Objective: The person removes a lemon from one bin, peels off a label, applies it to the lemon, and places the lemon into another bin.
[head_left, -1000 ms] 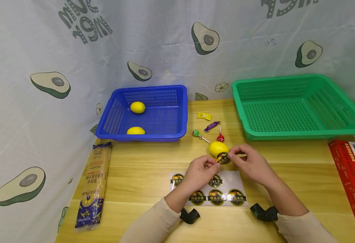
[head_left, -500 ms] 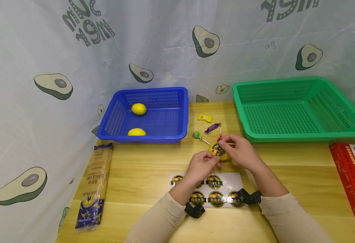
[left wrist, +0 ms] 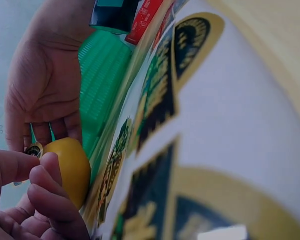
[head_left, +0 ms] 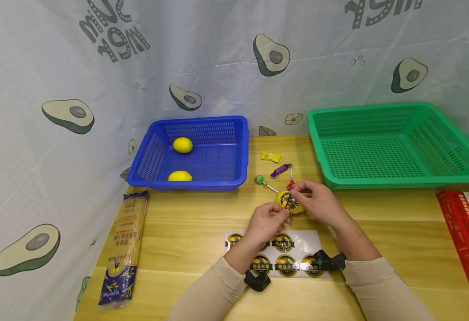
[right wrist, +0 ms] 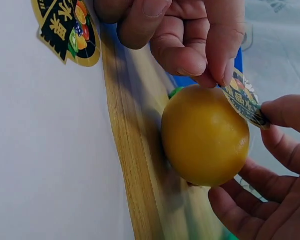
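Both hands having moved up off the sticker sheet (head_left: 276, 253), left hand (head_left: 267, 222) and right hand (head_left: 316, 203) fingers are pinching a round sticker (head_left: 288, 201), now laying it onto the lemon (right wrist: 204, 135) resting on the surface (head_left: 186, 223) near the lollipops (head_left: 260, 179).

Both arms wear long, close-fitting cream sleeves that end at the wrists, where a black strap with a small black camera mount sits on each, leaving the left hand (head_left: 267, 221) and right hand (head_left: 318, 203) bare, with short, unpainted fingernails.
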`<state>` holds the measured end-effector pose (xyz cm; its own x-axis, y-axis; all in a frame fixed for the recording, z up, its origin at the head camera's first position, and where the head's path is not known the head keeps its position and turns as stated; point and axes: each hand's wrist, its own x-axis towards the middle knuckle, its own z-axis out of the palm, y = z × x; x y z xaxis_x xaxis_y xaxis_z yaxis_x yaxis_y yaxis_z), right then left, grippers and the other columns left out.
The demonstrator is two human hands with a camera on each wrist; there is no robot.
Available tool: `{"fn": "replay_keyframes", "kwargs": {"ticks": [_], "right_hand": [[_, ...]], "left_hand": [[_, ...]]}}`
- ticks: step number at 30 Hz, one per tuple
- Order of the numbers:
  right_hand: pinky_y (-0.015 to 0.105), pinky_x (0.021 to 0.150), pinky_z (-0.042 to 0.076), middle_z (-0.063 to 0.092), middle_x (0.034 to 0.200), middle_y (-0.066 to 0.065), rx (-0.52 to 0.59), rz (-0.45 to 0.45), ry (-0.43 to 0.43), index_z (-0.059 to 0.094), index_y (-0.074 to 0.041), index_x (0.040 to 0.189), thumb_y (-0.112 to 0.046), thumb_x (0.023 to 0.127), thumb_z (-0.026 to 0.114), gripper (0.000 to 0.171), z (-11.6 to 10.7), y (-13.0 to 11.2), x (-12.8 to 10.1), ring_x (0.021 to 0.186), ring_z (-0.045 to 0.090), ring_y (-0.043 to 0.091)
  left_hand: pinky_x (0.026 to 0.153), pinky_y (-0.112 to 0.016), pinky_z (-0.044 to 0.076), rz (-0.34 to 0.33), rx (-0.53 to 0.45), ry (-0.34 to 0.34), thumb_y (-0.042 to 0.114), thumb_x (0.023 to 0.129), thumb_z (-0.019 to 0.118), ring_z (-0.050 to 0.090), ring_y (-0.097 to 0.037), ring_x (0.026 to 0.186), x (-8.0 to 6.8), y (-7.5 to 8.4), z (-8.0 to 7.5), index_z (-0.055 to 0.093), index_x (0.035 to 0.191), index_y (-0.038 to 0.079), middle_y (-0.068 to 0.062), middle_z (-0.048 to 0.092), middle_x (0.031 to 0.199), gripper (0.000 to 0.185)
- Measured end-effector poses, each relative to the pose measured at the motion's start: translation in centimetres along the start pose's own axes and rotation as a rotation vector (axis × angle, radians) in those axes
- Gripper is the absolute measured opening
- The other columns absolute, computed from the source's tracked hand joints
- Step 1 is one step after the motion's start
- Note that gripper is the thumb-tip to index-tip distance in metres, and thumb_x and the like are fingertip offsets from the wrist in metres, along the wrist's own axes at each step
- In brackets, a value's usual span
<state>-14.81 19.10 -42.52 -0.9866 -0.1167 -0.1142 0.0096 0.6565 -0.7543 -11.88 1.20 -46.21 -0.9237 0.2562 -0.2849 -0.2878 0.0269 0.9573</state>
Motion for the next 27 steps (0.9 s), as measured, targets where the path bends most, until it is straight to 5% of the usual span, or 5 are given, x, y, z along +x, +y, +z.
{"fn": "replay_keyframes", "kwargs": {"ticks": [12, 27], "right_hand": [[0.047, 0.092, 0.047, 0.069, 0.121, 0.019, -0.02, 0.02, 0.009, 0.067, -0.009, 0.107, -0.033, 0.104, 0.059, 0.025, 0.58, 0.33, 0.26, 0.119, 0.06, 0.037], [0.048, 0.092, 0.045, 0.069, 0.119, 0.019, -0.026, 0.03, 0.016, 0.067, -0.009, 0.108, -0.034, 0.104, 0.06, 0.026, 0.72, 0.58, 0.46, 0.114, 0.059, 0.035]], "left_hand": [[0.04, -0.021, 0.036, 0.0, 0.041, -0.007, 0.02, 0.098, 0.067, 0.046, -0.007, 0.045, 0.15, -0.27, -0.03, 0.066, 0.088, 0.006, -0.014, 0.074, 0.08, 0.018], [0.039, -0.021, 0.038, -0.039, 0.065, -0.002, 0.02, 0.1, 0.065, 0.046, -0.007, 0.044, 0.51, -0.26, 0.01, 0.067, 0.088, 0.006, -0.01, 0.074, 0.079, 0.018]]}}
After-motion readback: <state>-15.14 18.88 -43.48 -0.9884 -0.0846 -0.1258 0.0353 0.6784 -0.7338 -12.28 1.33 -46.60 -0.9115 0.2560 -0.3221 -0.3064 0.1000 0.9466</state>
